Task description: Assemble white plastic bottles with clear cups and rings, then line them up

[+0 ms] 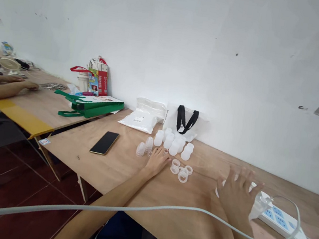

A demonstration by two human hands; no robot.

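Translucent rings [174, 170] seem light and stiff, best pinched by the rims; left hand [157, 161] grip unclear, right hand [238, 190] spread.

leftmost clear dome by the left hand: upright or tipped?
Upright: the dome has its rounded end up and its wider end down on the table.

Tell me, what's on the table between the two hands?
In the head view, translucent rings lie between the left hand and the right hand, nearer the left.
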